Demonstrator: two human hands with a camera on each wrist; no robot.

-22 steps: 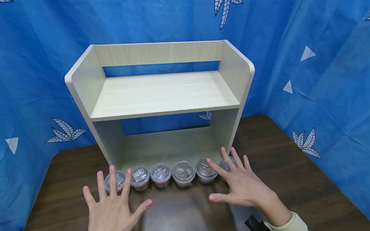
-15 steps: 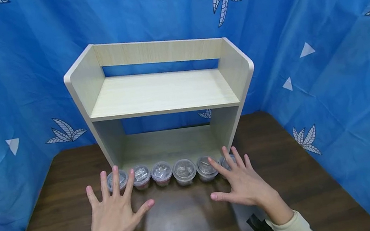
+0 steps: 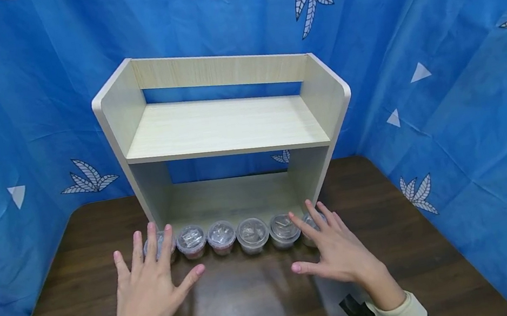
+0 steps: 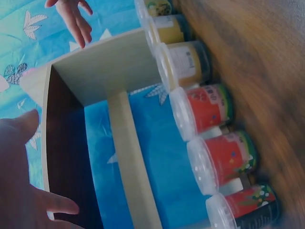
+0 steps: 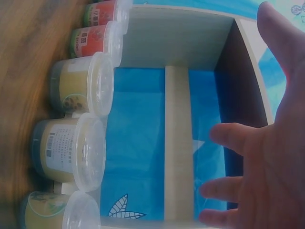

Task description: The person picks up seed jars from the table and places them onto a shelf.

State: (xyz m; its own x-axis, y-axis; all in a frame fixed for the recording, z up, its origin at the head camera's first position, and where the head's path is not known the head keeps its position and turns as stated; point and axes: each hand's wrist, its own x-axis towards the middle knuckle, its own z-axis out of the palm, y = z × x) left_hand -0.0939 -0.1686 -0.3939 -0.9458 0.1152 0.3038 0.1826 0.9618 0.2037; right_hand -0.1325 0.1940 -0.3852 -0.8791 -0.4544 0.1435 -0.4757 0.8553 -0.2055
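Observation:
Several small lidded plastic cups stand in a row at the front of a pale wooden shelf (image 3: 224, 127). Red labels wrap the left-hand cups, such as this red-labelled cup (image 4: 224, 157); the right-hand ones are yellow, like this yellow-labelled cup (image 5: 59, 143). My left hand (image 3: 148, 291) is spread, palm down, its fingertips overlapping the leftmost cup (image 3: 160, 242) in the head view. My right hand (image 3: 339, 254) is likewise spread, and its fingers partly hide the rightmost cup (image 3: 310, 223). Neither hand holds anything.
The shelf has two levels and an open back, and stands on a dark wooden table (image 3: 79, 277). A blue curtain (image 3: 448, 112) with leaf prints surrounds the table. Black pieces (image 3: 356, 309) lie near the right wrist.
The left hand has shifted slightly left and its fingers have drawn a little closer together. The right hand has moved slightly right. The cups and shelf stay in place.

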